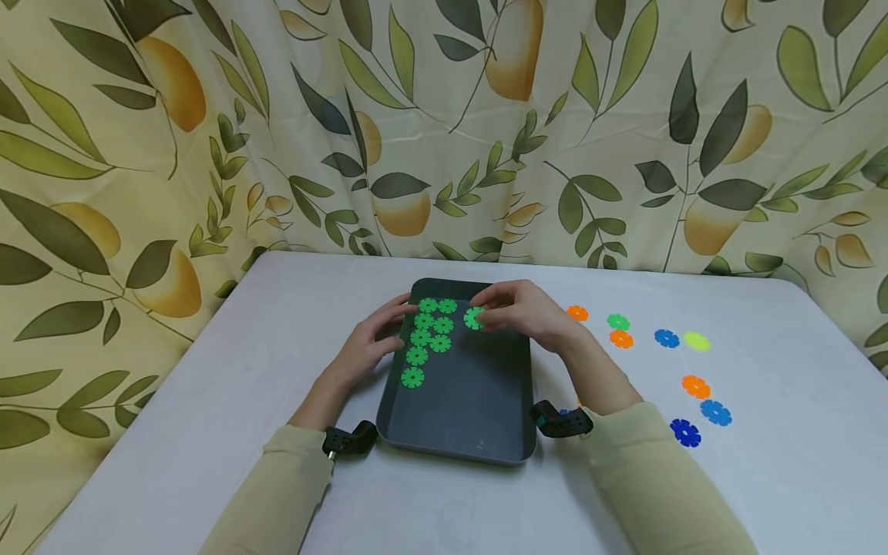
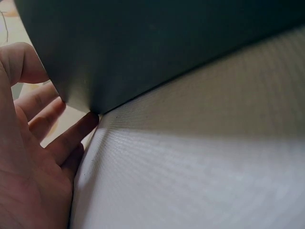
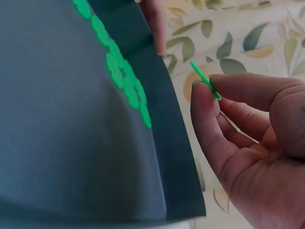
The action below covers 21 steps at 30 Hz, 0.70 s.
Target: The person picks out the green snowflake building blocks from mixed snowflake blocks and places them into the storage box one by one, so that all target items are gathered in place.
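Your right hand (image 1: 523, 314) pinched a green disc (image 1: 473, 317) above the tray (image 1: 458, 439); your relaxed left hand (image 1: 371, 344) steadied its side. Eight green discs (image 1: 426, 336) lay inside; one green one (image 1: 617, 321) remained outside.

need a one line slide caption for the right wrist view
Right hand pinches a green disc edge-on above the dark tray, where more green discs lie in a row.

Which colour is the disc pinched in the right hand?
Green disc; the right wrist view shows it best.
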{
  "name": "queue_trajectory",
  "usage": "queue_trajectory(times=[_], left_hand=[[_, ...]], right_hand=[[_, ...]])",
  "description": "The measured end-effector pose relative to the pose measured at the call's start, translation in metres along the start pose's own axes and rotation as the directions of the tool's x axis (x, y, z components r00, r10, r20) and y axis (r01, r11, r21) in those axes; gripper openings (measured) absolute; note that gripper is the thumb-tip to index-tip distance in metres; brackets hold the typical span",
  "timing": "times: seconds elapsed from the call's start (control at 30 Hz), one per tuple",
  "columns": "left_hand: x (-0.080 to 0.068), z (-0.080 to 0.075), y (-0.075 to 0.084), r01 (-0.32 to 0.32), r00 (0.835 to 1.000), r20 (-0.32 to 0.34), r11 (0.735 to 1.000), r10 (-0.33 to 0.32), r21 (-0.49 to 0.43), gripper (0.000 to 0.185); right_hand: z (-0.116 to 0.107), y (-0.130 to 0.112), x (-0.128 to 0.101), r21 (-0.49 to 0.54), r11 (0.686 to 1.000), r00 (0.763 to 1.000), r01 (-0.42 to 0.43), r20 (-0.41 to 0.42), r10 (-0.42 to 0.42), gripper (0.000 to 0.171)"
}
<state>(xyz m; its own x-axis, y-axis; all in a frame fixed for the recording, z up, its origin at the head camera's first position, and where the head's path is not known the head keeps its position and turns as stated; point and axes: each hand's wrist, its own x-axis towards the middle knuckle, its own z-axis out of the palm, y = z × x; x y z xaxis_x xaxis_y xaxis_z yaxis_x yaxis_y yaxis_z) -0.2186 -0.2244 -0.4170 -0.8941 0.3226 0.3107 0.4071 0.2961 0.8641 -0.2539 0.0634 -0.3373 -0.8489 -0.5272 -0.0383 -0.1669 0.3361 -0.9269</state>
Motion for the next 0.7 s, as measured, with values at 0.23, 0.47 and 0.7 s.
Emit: queue_trajectory(times=[0.23, 0.47, 0.7], left_hand=[[0.000, 0.000, 0.000, -0.006, 1.000, 0.003, 1.000, 0.006, -0.003, 0.055], [0.000, -0.001, 0.000, 0.003, 1.000, 0.007, 1.000, -0.003, 0.006, 0.056], [0.000, 0.000, -0.001, 0.009, 1.000, 0.013, 1.000, -0.009, 0.002, 0.056]], right_hand=[[0.017, -0.003, 0.006, 0.001, 1.000, 0.998, 0.021, 0.059, -0.021, 0.030], [0.029, -0.007, 0.012, -0.033, 0.999, 0.990, 0.023, 0.142, -0.018, 0.028], [0.039, -0.008, 0.018, -0.124, 0.992, 0.970, -0.021, 0.236, 0.050, 0.030]])
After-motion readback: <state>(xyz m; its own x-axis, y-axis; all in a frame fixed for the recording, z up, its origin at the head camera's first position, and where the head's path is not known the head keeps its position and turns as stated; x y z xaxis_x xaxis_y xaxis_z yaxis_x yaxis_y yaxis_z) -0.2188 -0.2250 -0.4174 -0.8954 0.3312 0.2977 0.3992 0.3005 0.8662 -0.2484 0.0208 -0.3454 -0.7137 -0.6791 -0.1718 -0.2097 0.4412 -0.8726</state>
